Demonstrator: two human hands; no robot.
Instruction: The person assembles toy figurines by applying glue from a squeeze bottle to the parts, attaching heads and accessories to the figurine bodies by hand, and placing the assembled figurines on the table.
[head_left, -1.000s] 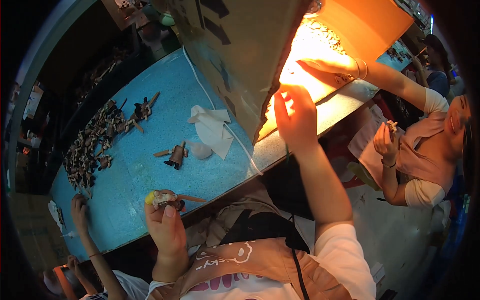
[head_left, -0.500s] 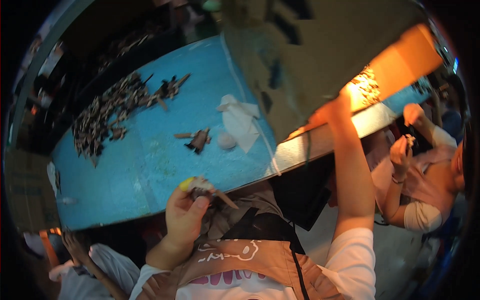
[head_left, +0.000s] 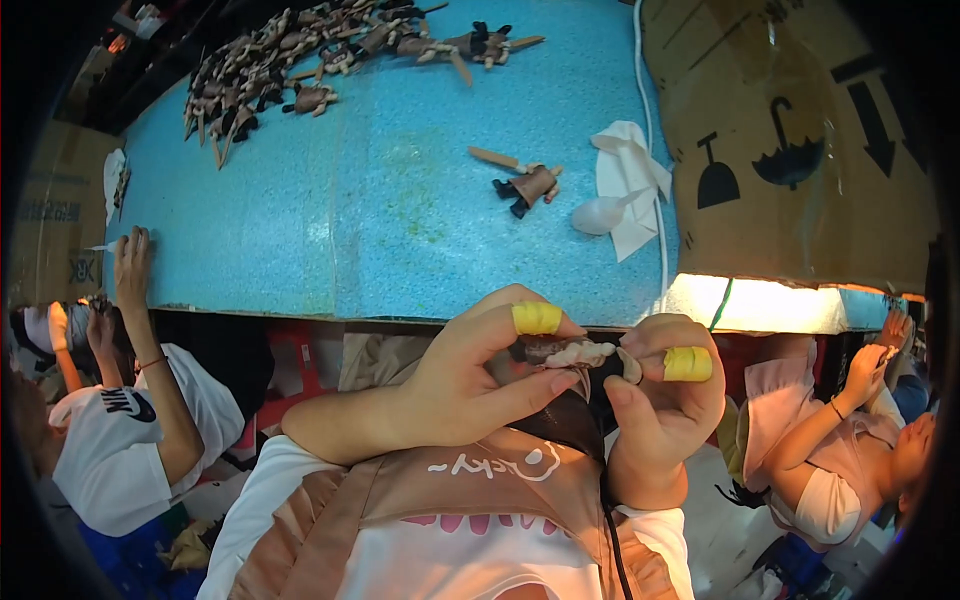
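A: Where's the piece being worked on?

B: The small figure [head_left: 582, 353], brown and whitish, is just off the near edge of the blue tabletop [head_left: 400, 230], on the wearer's side.

A: Who has hold of it?

B: The left hand [head_left: 485, 365] pinches it between thumb and fingers. The right hand [head_left: 665, 410] is closed on a pale piece [head_left: 630, 367] right at the figure's end.

A: Are those two joined?

B: Perhaps; the fingers cover too much for me to be certain. A finger on each hand wears a yellow wrap [head_left: 536, 318].

A: And on the blue tabletop itself?

B: A heap of brown figures [head_left: 290, 55] spreads over its far left part. A lone figure [head_left: 535, 185] with black boots lies right of its middle, a flat tan strip [head_left: 493, 157] at one side. Near that, toward its right end, are a white sheet [head_left: 625, 170] and a white rounded item [head_left: 598, 215], with a white cord [head_left: 648, 100] running across the sheet.

A: What's at the ends?

B: A cardboard box [head_left: 770, 235] stands at its right end, and a co-worker's hand [head_left: 131, 265] is at its near left corner.
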